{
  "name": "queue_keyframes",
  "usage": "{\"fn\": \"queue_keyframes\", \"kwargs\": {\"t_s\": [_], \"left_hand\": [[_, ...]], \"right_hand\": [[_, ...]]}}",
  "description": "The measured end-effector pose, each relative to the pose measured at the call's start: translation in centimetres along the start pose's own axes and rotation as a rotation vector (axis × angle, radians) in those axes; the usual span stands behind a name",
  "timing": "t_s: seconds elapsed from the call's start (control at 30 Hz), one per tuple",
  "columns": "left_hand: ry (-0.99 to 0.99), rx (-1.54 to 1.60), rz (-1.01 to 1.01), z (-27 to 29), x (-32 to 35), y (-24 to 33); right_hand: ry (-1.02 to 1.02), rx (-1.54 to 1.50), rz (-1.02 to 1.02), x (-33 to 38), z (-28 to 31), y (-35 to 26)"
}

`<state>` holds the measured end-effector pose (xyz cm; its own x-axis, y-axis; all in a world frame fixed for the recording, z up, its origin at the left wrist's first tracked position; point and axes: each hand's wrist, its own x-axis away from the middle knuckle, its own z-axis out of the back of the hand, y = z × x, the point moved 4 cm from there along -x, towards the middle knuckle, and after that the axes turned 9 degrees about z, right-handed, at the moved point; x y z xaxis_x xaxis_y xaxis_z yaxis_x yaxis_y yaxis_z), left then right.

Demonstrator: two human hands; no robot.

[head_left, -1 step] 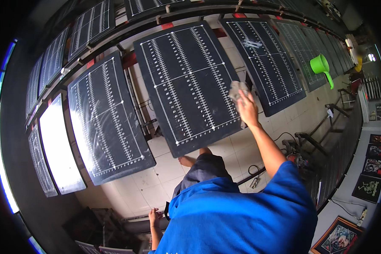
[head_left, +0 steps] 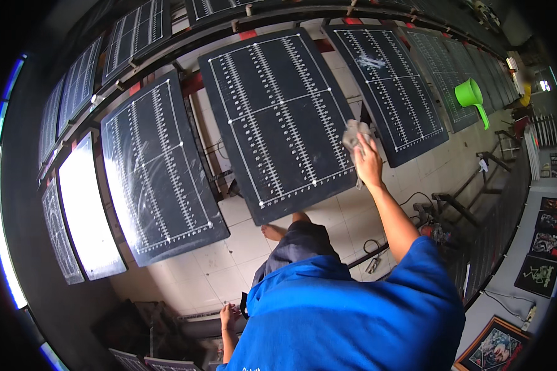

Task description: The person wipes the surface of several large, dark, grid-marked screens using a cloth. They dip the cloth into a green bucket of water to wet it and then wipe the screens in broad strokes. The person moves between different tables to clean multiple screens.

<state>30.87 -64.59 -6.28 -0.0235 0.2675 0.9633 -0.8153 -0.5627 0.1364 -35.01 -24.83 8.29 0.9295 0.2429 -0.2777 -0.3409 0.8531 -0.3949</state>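
A dark rectangular panel, marked with white ruled lines and tick scales, lies tilted in front of me. On its right edge, near the lower corner, my right hand presses a crumpled grey-beige cloth. Part of the cloth hangs below the fingers, past the panel's side. My left hand hangs low beside my hip, away from the panels. Its fingers are small and partly hidden, so whether they are closed does not show.
Similar panels flank this one: a scuffed, shiny panel left and a smudged panel right. A bright green dipper rests on a farther panel. Beneath is a tiled floor with a cable. Metal stands occupy the right.
My right hand and the cloth sit slightly farther right against the panel's edge. The panels appear shifted a little up in the view. My left hand has barely moved.
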Motion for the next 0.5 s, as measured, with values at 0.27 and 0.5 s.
{"fn": "queue_keyframes", "kwargs": {"t_s": [0.27, 0.5], "left_hand": [[-0.022, -0.019, -0.144, 0.1, -2.3, 0.3], [-0.049, 0.239, -0.361, 1.5, -0.3, 10.9]], "right_hand": [[-0.165, -0.446, 0.207, 10.7, -7.1, -27.2], [-0.272, -0.754, -0.155, 8.9, -7.6, -20.5]]}}
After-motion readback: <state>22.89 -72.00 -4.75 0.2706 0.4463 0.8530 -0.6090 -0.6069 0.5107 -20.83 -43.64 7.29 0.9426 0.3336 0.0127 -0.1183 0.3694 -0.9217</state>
